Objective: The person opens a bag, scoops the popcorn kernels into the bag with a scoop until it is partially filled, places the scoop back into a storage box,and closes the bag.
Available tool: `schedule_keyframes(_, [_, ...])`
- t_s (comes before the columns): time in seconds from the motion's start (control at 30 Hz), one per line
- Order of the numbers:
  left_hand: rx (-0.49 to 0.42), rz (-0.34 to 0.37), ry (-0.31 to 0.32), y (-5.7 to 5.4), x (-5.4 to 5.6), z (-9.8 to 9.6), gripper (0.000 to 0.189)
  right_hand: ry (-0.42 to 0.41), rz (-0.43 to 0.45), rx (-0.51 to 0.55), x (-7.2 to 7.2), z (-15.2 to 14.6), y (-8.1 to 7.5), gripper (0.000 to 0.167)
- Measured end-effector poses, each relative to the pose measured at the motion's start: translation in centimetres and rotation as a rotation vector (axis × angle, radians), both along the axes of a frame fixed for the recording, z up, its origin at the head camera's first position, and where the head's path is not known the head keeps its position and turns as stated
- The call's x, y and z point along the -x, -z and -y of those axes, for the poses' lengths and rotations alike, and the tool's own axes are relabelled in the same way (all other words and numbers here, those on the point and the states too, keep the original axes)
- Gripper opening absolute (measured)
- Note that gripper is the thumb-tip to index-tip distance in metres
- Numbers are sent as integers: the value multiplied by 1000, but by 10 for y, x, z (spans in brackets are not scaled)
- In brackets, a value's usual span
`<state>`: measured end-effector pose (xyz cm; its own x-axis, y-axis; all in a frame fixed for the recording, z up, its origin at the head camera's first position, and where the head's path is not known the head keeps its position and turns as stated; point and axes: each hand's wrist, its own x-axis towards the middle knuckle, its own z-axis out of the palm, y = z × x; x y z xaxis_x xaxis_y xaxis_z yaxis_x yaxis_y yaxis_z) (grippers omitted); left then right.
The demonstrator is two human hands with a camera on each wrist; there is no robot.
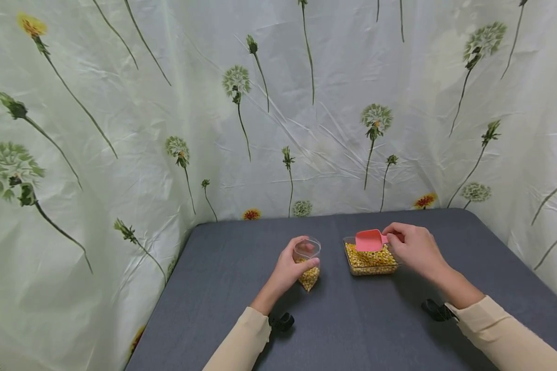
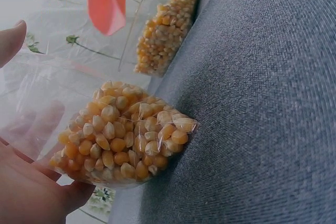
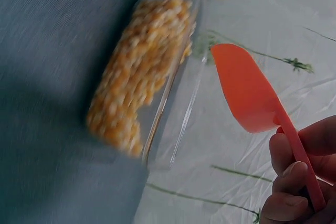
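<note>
My left hand (image 1: 291, 267) holds a clear plastic bag (image 1: 309, 275) by its upper part, thumb and fingers around the spread mouth. Corn kernels (image 2: 126, 135) fill the bag's lower part, and its pointed bottom corner meets the table in the left wrist view. My right hand (image 1: 418, 250) grips the handle of a coral-pink scoop (image 1: 369, 240), which is over a clear rectangular container (image 1: 372, 272). More corn kernels (image 3: 136, 72) lie in that container. Whether the scoop carries any kernels is hidden.
A dark grey cloth covers the table (image 1: 334, 330). Behind it hangs a pale curtain (image 1: 269, 129) printed with dandelions. Black straps (image 1: 283, 322) circle both wrists. The container stands to the right of the bag, a short gap between them.
</note>
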<state>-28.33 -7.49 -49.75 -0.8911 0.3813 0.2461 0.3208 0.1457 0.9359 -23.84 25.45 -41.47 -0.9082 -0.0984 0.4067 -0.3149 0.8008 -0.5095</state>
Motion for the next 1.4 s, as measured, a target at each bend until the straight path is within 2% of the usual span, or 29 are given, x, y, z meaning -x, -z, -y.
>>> schedule_keyframes(0.23, [4,9,-5,0,0,0,61,-43,7,-188,3,-16,-3,16])
schedule_keyframes(0.47, [-6,15,4,-1,1,0,58,-126,-113,-434,7,-25,-3,16])
schedule_keyframes(0.63, [-1,7,-1,-2,2,-1,55,-199,-142,-653,6,-24,-3,39])
schedule_keyframes(0.73, [2,2,-4,-1,2,-1,54,-208,-127,-709,4,-20,-1,47])
schedule_keyframes(0.83, [2,-2,-4,0,2,-1,55,-188,-46,-667,4,-17,0,35])
schedule_keyframes(0.97, [5,-3,-6,1,1,-1,55,-150,52,-497,6,-16,-3,16])
schedule_keyframes(1.13, [9,-6,-10,0,1,-1,55,-129,125,-298,9,-15,-4,21])
schedule_keyframes(1.4, [8,-11,-7,1,1,-1,54,-74,237,-97,11,-15,6,23])
